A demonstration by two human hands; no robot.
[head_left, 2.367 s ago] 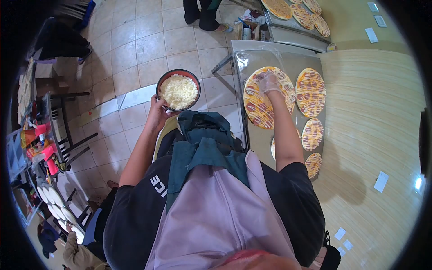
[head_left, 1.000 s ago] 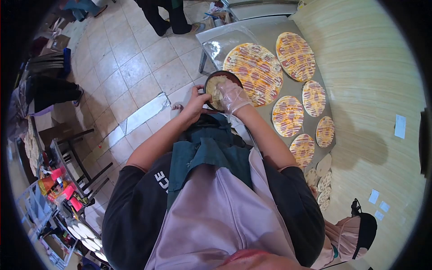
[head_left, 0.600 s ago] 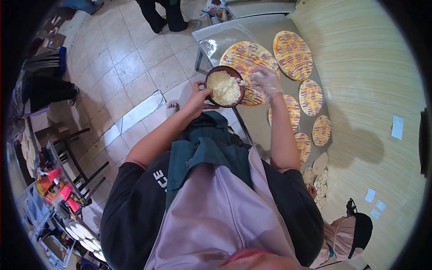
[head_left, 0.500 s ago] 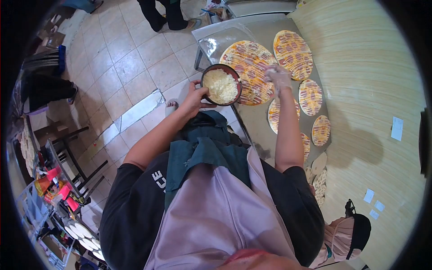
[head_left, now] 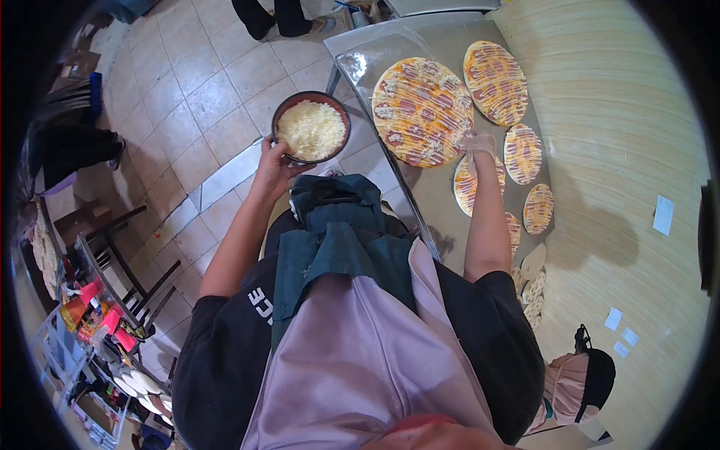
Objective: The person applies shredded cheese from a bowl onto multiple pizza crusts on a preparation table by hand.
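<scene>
The left hand (head_left: 276, 163) clamps the bowl (head_left: 343, 115) by its rim, presumably to hold the pale shreds (head_left: 309, 130) level. The gloved right hand (head_left: 478, 143) is at the large pizza's (head_left: 422, 111) edge; finger closure is unclear.

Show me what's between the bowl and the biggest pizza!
In the head view, a strip of tiled floor and the table's edge show between the bowl and the biggest pizza.

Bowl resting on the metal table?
No, the left hand holds the bowl by its side, and in the view it shows over the tiled floor, apart from the metal table.
</scene>
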